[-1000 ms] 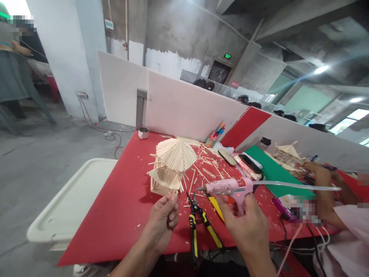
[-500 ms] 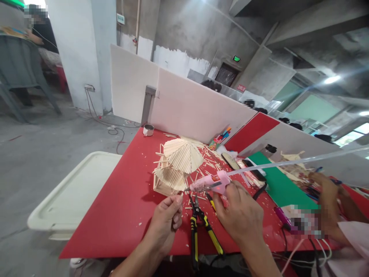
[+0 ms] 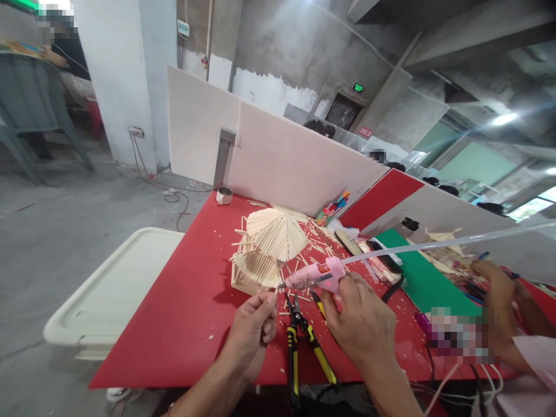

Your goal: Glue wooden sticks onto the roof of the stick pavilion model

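Note:
My right hand is wrapped round a pink hot glue gun, with a long clear glue stick jutting from its back. The gun's nozzle points left, close above the fingertips of my left hand. Those fingers are pinched on a small wooden stick, of which only the tip shows. Just beyond them stands a model house of thin wooden sticks, with a pointed, fan-like roof and a lower curved roof piece. Pliers with black and yellow handles lie spread between my hands.
Loose sticks and scraps litter the red table. A metal cup, a box of markers and a green board sit farther back. At the right, a co-worker's hands are busy near cables. A white bin lid is left of the table.
My left fingertips have shifted very slightly right, towards the nozzle. Otherwise the glue gun and stick house look the same, and the co-worker's hand has moved a little right.

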A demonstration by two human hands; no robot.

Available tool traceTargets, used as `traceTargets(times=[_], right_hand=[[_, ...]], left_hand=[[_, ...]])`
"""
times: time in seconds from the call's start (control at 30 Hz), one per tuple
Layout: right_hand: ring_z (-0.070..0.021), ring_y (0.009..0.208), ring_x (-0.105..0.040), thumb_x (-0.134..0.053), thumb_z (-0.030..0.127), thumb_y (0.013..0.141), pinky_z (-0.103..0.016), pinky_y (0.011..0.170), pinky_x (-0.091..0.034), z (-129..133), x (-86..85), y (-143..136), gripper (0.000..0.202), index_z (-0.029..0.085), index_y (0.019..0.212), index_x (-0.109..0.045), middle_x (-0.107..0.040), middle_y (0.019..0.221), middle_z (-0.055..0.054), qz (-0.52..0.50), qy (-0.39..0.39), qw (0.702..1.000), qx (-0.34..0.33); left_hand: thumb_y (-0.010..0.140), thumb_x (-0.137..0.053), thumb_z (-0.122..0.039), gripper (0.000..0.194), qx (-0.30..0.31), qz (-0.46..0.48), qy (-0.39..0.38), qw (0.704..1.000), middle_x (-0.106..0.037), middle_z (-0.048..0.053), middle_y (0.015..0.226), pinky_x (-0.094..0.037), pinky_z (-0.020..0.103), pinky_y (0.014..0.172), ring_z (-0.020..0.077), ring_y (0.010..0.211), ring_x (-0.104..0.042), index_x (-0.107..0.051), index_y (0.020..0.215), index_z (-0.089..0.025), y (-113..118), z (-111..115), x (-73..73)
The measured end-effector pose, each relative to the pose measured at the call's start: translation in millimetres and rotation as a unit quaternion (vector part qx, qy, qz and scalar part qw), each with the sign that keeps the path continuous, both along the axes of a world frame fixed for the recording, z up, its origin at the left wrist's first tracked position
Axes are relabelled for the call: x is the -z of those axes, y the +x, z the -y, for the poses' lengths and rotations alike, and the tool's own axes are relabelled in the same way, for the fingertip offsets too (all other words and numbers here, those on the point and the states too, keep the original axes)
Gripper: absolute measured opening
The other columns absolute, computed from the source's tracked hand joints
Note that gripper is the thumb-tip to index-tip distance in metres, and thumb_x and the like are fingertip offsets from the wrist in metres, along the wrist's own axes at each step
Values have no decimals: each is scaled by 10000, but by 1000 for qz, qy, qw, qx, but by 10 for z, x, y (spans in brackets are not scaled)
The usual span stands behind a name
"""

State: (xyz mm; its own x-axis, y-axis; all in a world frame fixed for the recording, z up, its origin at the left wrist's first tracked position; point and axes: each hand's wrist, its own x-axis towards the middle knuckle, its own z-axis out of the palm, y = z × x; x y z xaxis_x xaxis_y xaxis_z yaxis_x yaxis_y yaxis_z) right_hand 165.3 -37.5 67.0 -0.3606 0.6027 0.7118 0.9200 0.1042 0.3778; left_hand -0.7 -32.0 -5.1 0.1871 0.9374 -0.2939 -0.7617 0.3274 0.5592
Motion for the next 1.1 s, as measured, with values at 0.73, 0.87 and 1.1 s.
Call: traceTargets(times=[0.73, 0.87, 1.1], right_hand=[[-172, 703, -576, -432, 282, 905, -256, 563, -334, -3, 30, 23, 166, 165, 842, -531, -573, 694, -41, -13, 0, 1000, 6], [-168, 687, -561, -439, 273, 901, -258, 558, -321, 3, 24, 32, 146, 177, 823, -517, -567, 696, -38, -12, 3, 1000, 15], [-175, 701, -559, -453, 281, 899, -260, 567, -325, 5, 25, 54, 144, 177, 817, -511, -574, 703, -45, -14, 12, 1000, 15]], left_hand=[[557, -847, -350, 364, -5, 4, 3, 1000, -452, -69, 486, -175, 153, 362, 2, 384, -271, -558, 612, -135, 33, -20, -9], [537, -852, -375, 392, -4, -3, -4, 1000, -461, -69, 486, -177, 152, 359, 0, 375, -277, -548, 606, -137, 50, -25, -41], [517, -854, -406, 426, -20, -15, -9, 1000, -470, -75, 484, -172, 153, 353, -2, 363, -276, -526, 599, -146, 83, -33, -60]])
